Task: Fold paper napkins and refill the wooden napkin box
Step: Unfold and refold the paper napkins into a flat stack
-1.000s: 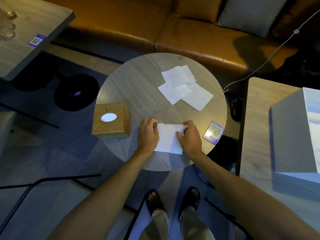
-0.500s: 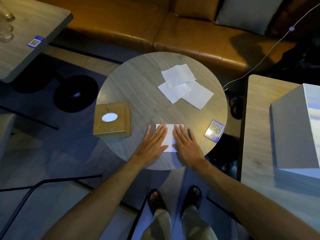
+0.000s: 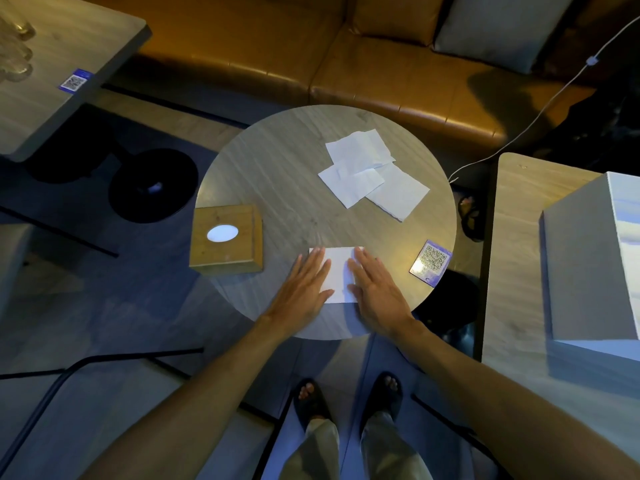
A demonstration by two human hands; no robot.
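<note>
**Hands pressing the fold flat**

Left hand (image 3: 304, 284) and right hand (image 3: 375, 289) lie open, palms down, gripping nothing, on the folded napkin (image 3: 337, 275) at the near edge of the round desk (image 3: 294, 174). The napkin box (image 3: 225, 239) stands just left; loose napkins (image 3: 370, 174) lie farther back. Recommendation: sweep outward from the centre to set the crease, keeping edges aligned.

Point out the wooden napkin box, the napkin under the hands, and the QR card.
wooden napkin box (image 3: 239, 252): head view, top panel.
napkin (image 3: 340, 271): head view, bare middle.
QR card (image 3: 431, 262): head view, printed code.
</note>
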